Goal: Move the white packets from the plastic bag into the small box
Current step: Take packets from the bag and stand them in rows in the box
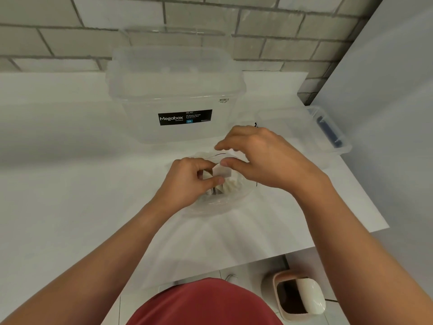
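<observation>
A clear plastic bag (218, 202) lies open on the white counter in front of me, with white packets (230, 185) bunched inside it. My left hand (187, 181) is curled at the bag's mouth and pinches a white packet (221, 171) between thumb and fingers. My right hand (260, 156) hovers over the bag's right side, thumb touching the same packet, its fingers bent at the bag's far rim. The small clear box (304, 137) stands to the right, behind my right hand, near the counter's edge.
A large clear Megabox storage bin (173, 95) with a lid stands behind the bag against the tiled wall. A dark blue object (328, 131) lies at the small box's far side. A small bin (297, 294) sits on the floor below the counter edge.
</observation>
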Demonstrator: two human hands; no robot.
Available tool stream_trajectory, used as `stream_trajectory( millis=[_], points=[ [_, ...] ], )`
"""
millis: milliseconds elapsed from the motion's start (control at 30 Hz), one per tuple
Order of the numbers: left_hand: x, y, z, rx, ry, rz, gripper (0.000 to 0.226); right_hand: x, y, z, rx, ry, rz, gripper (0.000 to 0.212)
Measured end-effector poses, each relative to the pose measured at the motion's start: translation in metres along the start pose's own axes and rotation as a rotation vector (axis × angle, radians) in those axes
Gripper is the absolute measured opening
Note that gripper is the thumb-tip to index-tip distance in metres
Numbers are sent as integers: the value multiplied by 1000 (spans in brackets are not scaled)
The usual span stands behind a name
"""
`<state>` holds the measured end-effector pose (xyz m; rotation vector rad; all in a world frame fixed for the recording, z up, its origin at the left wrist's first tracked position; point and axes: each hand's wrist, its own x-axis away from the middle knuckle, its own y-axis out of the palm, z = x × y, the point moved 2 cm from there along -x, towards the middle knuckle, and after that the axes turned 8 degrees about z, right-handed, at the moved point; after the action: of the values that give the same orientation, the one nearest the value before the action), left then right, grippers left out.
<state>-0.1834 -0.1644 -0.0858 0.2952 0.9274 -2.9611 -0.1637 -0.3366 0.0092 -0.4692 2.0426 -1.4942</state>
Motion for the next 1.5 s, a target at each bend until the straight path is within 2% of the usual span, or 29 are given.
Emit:
stream_trajectory(
  millis=[167, 467, 567, 667, 733, 833, 1000, 1067, 1200, 1400, 1500],
  points=[
    [-5, 13, 15, -5, 11, -15, 7, 10, -11, 24, 12, 25, -62, 13],
    [-38, 43, 70, 20, 59, -33, 11, 25, -47, 74, -135, 44, -57, 15],
    [-52, 55, 85, 26, 61, -5, 12, 26, -57, 100, -100, 70, 45, 10],
    [-63, 70, 88, -20, 42, 92, 29, 25, -65, 131, -114, 167, 224, 11],
    [-66, 82, 84, -93, 68, 88, 36, 23, -61, 154, -101, 237, 271, 11],
    [-64, 101, 84, -164, 143, 28, 36, 21, -39, 185, -77, 311, 177, 12],
    [-63, 122, 84, -287, 171, 4, 26, 11, 8, 205, -150, 301, -211, 16],
    [-64, 124, 83, -299, 179, 16, 23, 2, 25, 208, -188, 308, -315, 15],
    [-63, 123, 84, -298, 171, 22, 24, -17, 51, 219, -171, 342, -343, 8],
    [-62, 121, 87, -329, 189, 3, 28, -20, 73, 227, -107, 366, -382, 11],
    [-60, 118, 86, -339, 231, -21, 34, -19, 63, 228, -93, 393, -311, 11]
  ],
)
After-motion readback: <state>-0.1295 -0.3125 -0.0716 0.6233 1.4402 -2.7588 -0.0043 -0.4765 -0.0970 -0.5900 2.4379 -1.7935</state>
